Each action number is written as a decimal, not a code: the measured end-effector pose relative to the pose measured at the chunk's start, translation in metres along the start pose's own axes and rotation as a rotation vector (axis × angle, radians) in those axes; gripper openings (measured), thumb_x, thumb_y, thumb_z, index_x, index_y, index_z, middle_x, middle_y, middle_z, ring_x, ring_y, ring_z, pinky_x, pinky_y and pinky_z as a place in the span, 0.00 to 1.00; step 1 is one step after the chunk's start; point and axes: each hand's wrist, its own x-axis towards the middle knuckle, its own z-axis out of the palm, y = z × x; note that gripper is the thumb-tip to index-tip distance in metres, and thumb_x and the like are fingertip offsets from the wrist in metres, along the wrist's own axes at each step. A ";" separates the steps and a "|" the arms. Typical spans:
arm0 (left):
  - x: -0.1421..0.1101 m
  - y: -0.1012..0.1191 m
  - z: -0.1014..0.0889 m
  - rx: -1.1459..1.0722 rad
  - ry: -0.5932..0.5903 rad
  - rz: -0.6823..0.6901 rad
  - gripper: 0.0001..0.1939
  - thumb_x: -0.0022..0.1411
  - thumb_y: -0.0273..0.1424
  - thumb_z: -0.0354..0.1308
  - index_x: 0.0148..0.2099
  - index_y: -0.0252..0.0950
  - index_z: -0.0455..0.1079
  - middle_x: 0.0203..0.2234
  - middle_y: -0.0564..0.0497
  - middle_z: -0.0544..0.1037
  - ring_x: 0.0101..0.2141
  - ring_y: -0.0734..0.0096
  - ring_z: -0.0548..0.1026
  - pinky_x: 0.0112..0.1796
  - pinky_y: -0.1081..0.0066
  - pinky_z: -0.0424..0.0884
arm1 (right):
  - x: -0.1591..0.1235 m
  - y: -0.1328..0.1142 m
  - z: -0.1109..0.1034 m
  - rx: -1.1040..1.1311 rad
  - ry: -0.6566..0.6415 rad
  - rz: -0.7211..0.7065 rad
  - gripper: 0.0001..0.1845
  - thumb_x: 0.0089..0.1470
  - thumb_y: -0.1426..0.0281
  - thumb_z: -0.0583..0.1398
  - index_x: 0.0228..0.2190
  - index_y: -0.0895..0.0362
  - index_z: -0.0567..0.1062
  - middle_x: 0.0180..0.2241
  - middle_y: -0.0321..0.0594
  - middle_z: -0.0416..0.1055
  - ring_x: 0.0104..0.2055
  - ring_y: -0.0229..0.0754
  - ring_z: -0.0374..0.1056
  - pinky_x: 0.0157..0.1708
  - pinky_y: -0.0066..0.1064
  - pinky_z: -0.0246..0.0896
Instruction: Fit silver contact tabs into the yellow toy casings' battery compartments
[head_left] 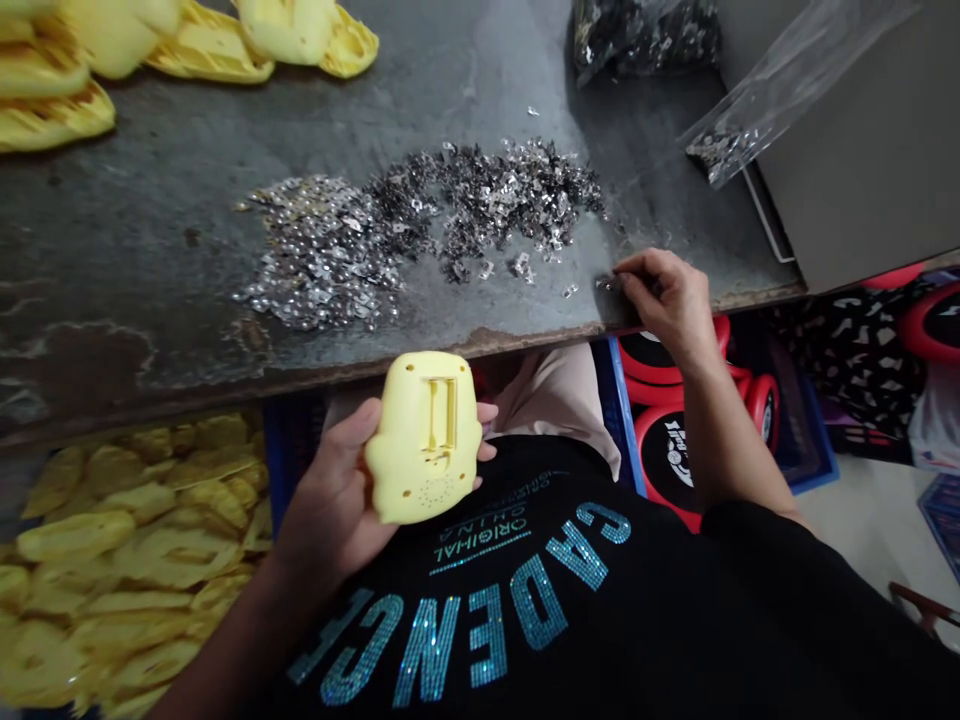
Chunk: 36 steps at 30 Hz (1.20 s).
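Observation:
My left hand [337,490] holds a yellow plastic toy shell [425,437] below the table edge, its back side up with an empty slot showing. My right hand [667,300] rests on the near edge of the dark metal table [150,230], fingers pinched together over small metal pieces [604,283]; what they grip is too small to make out. A wide pile of small silvery metal contacts [420,225] is spread across the table to the left of my right hand.
More yellow shells [187,40] lie at the table's far left. A bin of yellow shells [127,560] sits lower left. Clear bags of metal parts [645,35] lie at the back right. A blue crate with red and black discs [675,440] stands below right.

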 end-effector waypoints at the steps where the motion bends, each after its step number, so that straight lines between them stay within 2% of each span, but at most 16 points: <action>1: 0.000 0.000 0.000 -0.004 0.000 -0.002 0.29 0.67 0.55 0.79 0.61 0.43 0.91 0.54 0.38 0.94 0.43 0.42 0.95 0.40 0.53 0.94 | -0.003 0.000 0.000 -0.013 0.022 0.007 0.09 0.68 0.65 0.63 0.41 0.51 0.86 0.40 0.43 0.87 0.42 0.51 0.79 0.48 0.45 0.69; 5: 0.002 0.001 0.002 0.015 0.000 0.005 0.30 0.68 0.56 0.78 0.62 0.43 0.91 0.54 0.38 0.94 0.42 0.42 0.95 0.39 0.53 0.94 | -0.012 -0.005 0.006 -0.080 0.026 0.014 0.04 0.67 0.64 0.67 0.41 0.50 0.84 0.39 0.42 0.85 0.42 0.52 0.77 0.51 0.48 0.69; 8: 0.003 0.000 0.003 0.031 0.009 0.006 0.32 0.68 0.57 0.78 0.63 0.42 0.91 0.56 0.36 0.93 0.42 0.41 0.95 0.39 0.53 0.94 | -0.008 -0.010 0.014 -0.148 0.011 0.010 0.05 0.67 0.63 0.70 0.41 0.50 0.83 0.42 0.42 0.85 0.43 0.53 0.77 0.56 0.51 0.69; 11: 0.002 -0.001 0.002 0.008 0.008 0.004 0.32 0.67 0.56 0.79 0.63 0.42 0.91 0.56 0.36 0.93 0.42 0.42 0.95 0.39 0.53 0.94 | -0.001 -0.012 0.018 -0.162 -0.013 0.000 0.03 0.67 0.64 0.68 0.39 0.50 0.83 0.42 0.43 0.85 0.44 0.54 0.77 0.57 0.52 0.68; 16: 0.000 -0.003 -0.005 -0.027 -0.032 0.002 0.32 0.69 0.56 0.78 0.65 0.42 0.89 0.56 0.36 0.93 0.44 0.40 0.95 0.41 0.53 0.95 | -0.004 -0.009 0.013 -0.088 -0.071 -0.058 0.08 0.69 0.67 0.65 0.44 0.50 0.87 0.43 0.44 0.85 0.45 0.53 0.77 0.54 0.49 0.69; 20: 0.004 -0.003 -0.006 -0.043 -0.075 -0.026 0.32 0.75 0.55 0.72 0.69 0.40 0.85 0.57 0.37 0.93 0.46 0.40 0.95 0.44 0.51 0.94 | -0.009 -0.013 0.007 -0.030 -0.017 -0.048 0.08 0.67 0.67 0.66 0.42 0.50 0.88 0.41 0.42 0.85 0.44 0.51 0.77 0.53 0.47 0.72; 23: 0.006 -0.003 0.001 -0.066 -0.110 -0.036 0.33 0.76 0.55 0.69 0.70 0.37 0.84 0.58 0.35 0.93 0.47 0.38 0.95 0.47 0.51 0.93 | -0.014 -0.038 0.001 0.057 -0.004 -0.100 0.07 0.70 0.65 0.66 0.41 0.48 0.88 0.39 0.40 0.85 0.43 0.51 0.79 0.50 0.46 0.73; 27: 0.007 -0.008 0.012 -0.108 -0.204 -0.035 0.33 0.77 0.53 0.70 0.72 0.36 0.81 0.55 0.34 0.93 0.47 0.38 0.95 0.46 0.52 0.91 | -0.023 -0.088 -0.006 0.194 -0.104 -0.261 0.05 0.74 0.63 0.69 0.43 0.45 0.87 0.41 0.38 0.89 0.41 0.51 0.83 0.46 0.46 0.73; 30: 0.006 -0.013 0.015 -0.142 -0.251 -0.029 0.39 0.77 0.55 0.68 0.77 0.34 0.76 0.52 0.36 0.94 0.45 0.39 0.95 0.43 0.53 0.90 | -0.026 -0.117 -0.004 0.307 -0.172 -0.371 0.03 0.74 0.64 0.70 0.43 0.45 0.86 0.41 0.38 0.90 0.40 0.51 0.84 0.45 0.48 0.73; 33: 0.002 -0.016 0.014 -0.151 -0.268 -0.040 0.41 0.79 0.56 0.66 0.80 0.35 0.73 0.51 0.38 0.94 0.44 0.41 0.94 0.43 0.54 0.89 | -0.024 -0.135 0.004 0.402 -0.227 -0.439 0.04 0.75 0.63 0.68 0.43 0.45 0.86 0.40 0.38 0.89 0.40 0.51 0.84 0.44 0.49 0.75; 36: -0.004 -0.016 0.014 -0.152 -0.290 -0.054 0.38 0.80 0.56 0.63 0.77 0.36 0.75 0.50 0.41 0.94 0.44 0.45 0.94 0.43 0.56 0.88 | -0.020 -0.144 0.011 0.448 -0.251 -0.484 0.07 0.75 0.65 0.67 0.41 0.46 0.86 0.40 0.38 0.88 0.40 0.50 0.84 0.45 0.48 0.77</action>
